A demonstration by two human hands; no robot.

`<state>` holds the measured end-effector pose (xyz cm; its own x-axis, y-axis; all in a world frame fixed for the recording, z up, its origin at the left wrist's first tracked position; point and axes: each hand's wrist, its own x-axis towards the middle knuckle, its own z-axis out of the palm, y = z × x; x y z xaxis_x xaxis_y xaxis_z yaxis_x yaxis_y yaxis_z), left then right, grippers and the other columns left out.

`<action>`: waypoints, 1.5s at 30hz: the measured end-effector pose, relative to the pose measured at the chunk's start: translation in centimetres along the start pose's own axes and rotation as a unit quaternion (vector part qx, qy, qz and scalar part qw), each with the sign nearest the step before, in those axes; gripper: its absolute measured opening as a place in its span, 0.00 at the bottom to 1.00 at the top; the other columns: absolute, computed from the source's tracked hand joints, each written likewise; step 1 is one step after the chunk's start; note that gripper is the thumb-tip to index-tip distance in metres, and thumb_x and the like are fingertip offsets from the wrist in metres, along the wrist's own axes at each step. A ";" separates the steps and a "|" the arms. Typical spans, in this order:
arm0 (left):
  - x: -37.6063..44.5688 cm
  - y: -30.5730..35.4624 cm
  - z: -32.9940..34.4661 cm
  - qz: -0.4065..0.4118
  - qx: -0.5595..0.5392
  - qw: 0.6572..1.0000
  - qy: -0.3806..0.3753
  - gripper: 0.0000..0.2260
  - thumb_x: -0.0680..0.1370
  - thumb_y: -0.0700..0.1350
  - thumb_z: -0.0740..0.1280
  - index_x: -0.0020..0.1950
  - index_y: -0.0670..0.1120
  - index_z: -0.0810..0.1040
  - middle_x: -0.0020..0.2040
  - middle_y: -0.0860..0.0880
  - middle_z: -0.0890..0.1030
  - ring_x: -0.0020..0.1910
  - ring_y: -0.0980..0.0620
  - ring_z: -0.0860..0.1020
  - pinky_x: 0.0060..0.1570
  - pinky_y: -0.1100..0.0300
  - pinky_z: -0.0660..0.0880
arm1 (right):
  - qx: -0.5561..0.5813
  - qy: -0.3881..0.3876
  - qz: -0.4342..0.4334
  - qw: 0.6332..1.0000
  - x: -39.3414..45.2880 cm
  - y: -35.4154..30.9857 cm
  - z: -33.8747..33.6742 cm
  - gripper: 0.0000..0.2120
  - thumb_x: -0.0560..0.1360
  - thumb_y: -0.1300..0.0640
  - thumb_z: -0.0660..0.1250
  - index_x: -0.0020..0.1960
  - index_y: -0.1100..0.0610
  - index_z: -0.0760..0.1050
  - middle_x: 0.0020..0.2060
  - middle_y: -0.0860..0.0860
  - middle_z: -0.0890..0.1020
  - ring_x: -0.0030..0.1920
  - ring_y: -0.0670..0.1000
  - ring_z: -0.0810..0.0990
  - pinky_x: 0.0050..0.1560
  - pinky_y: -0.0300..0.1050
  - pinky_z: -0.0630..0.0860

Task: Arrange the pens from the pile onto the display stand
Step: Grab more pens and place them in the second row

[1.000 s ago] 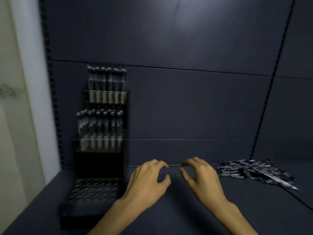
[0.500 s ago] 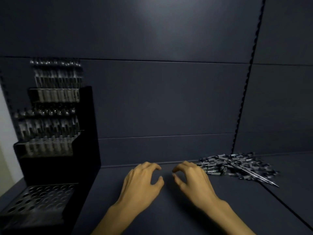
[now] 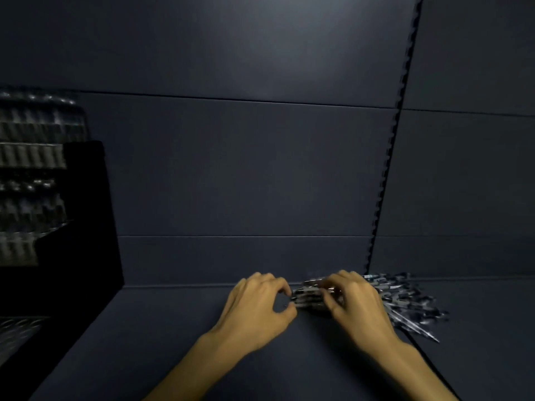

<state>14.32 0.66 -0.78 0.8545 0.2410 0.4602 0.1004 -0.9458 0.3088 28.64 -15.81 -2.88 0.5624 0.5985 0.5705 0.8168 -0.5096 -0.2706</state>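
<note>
Both hands have reached the blurred black-and-silver pen pile (image 3: 405,299), left hand (image 3: 260,308) and right hand (image 3: 356,308) pinching pens.

Display stand (image 3: 84,215) far left on shelf (image 3: 202,342); pen pile (image 3: 405,296) right, against back panel (image 3: 246,169); hands between.

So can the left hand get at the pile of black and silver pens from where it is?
Probably yes. The left hand is already at the near end of the pile of black and silver pens, fingers curled beside the right hand, with nothing between them.
</note>
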 end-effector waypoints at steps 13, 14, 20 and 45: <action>6.9 4.6 10.7 -0.030 0.075 0.996 0.027 0.16 0.72 0.65 0.61 0.52 0.57 0.76 0.46 0.61 0.72 0.49 0.59 0.71 0.51 0.61 0.65 | 0.043 0.021 0.007 0.999 4.1 14.8 -1.0 0.05 0.75 0.60 0.70 0.47 0.51 0.81 0.42 0.45 0.81 0.45 0.51 0.76 0.44 0.47 0.74; 6.8 4.5 11.2 -0.022 0.076 0.996 0.036 0.15 0.72 0.65 0.63 0.50 0.57 0.76 0.45 0.61 0.71 0.48 0.59 0.70 0.49 0.61 0.65 | 0.041 0.033 -0.002 0.999 3.9 14.8 -0.5 0.05 0.74 0.61 0.71 0.47 0.52 0.81 0.42 0.45 0.81 0.44 0.51 0.76 0.43 0.47 0.74; 5.9 3.4 12.2 0.015 0.093 0.996 -0.005 0.19 0.76 0.70 0.58 0.55 0.58 0.73 0.49 0.62 0.69 0.49 0.62 0.66 0.50 0.65 0.61 | 0.001 0.071 -0.065 0.995 2.1 14.7 0.9 0.08 0.70 0.62 0.75 0.48 0.54 0.81 0.40 0.45 0.79 0.41 0.50 0.76 0.43 0.41 0.66; 6.1 1.1 10.6 -0.001 0.159 0.984 -0.078 0.04 0.79 0.53 0.60 0.52 0.56 0.70 0.51 0.58 0.72 0.53 0.56 0.68 0.52 0.56 0.61 | -0.071 0.029 -0.089 0.993 2.3 16.2 2.8 0.05 0.72 0.60 0.72 0.47 0.54 0.80 0.40 0.48 0.80 0.42 0.53 0.75 0.42 0.46 0.68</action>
<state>25.06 -1.20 -6.39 0.9190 0.2309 0.3195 0.2363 -0.9714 0.0224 43.57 -20.97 -8.06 0.3986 0.6523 0.6447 0.8740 -0.4831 -0.0515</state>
